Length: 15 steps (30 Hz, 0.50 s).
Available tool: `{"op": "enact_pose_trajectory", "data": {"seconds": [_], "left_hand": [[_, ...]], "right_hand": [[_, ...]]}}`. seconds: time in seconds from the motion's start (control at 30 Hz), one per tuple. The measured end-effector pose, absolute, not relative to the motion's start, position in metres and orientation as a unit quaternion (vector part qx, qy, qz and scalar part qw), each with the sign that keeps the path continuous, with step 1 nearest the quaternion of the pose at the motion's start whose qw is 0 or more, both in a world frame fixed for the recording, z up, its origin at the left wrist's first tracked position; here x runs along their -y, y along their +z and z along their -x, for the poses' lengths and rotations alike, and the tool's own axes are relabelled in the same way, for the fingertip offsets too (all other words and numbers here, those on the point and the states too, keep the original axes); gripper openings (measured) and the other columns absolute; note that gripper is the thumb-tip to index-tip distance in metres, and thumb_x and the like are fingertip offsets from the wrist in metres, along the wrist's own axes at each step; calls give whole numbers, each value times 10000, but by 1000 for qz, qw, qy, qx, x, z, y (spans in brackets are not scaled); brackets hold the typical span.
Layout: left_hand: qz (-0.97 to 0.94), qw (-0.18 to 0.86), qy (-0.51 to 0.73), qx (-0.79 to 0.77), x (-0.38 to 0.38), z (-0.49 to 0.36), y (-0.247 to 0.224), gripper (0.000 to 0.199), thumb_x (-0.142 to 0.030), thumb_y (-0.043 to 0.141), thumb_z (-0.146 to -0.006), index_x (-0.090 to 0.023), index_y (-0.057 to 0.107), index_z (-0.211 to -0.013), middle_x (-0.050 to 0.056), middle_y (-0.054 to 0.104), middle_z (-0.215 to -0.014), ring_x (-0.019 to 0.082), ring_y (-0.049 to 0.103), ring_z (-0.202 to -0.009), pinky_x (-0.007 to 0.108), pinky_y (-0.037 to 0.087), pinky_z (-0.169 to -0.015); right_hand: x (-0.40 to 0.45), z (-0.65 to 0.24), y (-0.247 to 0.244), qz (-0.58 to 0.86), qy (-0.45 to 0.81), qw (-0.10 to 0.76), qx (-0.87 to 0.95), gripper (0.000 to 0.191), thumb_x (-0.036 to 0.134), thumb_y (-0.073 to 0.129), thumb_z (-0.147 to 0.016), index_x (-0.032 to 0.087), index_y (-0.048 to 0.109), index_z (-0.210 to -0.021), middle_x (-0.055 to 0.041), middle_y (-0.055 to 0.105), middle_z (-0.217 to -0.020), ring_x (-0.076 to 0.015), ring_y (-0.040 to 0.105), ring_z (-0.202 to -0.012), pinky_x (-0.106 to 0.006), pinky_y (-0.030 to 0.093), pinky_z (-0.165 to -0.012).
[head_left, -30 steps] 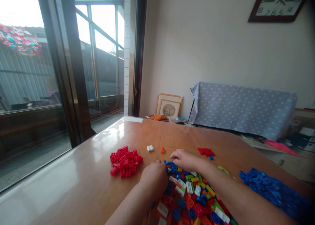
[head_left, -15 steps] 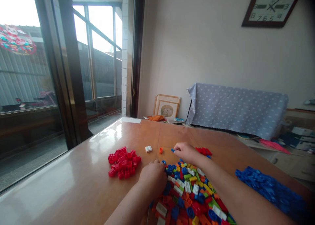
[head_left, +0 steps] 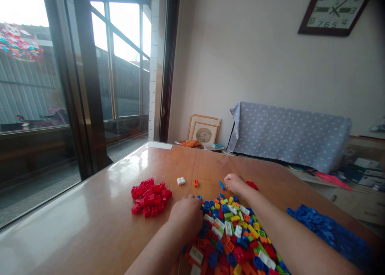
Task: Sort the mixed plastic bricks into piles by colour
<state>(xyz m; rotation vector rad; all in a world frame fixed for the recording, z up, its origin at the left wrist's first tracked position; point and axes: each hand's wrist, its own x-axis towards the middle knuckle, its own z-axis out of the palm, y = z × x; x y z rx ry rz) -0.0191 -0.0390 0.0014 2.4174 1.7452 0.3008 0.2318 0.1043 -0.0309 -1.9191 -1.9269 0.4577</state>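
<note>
My left hand (head_left: 187, 214) rests at the left edge of a mixed pile of coloured bricks (head_left: 228, 229), its fingers curled down; whatever they hold is hidden. Beyond the pile, my right hand (head_left: 235, 184) is closed above the table, and its fingertips are hidden. Just left of it a small blue brick (head_left: 221, 185) lies on the wood. An orange brick (head_left: 196, 183) and white bricks (head_left: 181, 181) sit farther left. Several red bricks (head_left: 151, 197) form a heap to the left of my left hand.
A large heap of blue bricks (head_left: 327, 235) lies at the right of the brown table (head_left: 90, 227). Some red bricks (head_left: 252, 184) show behind my right wrist. Past the far edge stand a picture frame (head_left: 203, 131) and something under a dotted cloth (head_left: 290, 132).
My right hand has moved to the right, away from the blue brick, which now lies in plain view. My left hand has hardly moved.
</note>
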Motion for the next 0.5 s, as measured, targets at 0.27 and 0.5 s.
{"op": "enact_pose_trajectory", "data": {"seconds": [0.27,0.5], "left_hand": [[-805,74,95,-580,39,19,1,285,-300,451,-881,-188,688,-993,125,693,-1069,285,669,-974,382,548,-824],[-805,69,95,-581,39,18,1,294,-285,450,-874,-189,695,-1006,118,695,-1057,282,669,-965,375,550,-820]], "right_hand": [[-110,-224,-38,691,160,191,678,212,305,540,-804,185,714,-826,-36,707,-659,-144,604,-572,-224,412,-543],[-104,-195,-23,608,119,175,765,343,224,501,-815,214,721,-1078,-60,747,-1114,-207,660,-1027,-282,479,-865]]}}
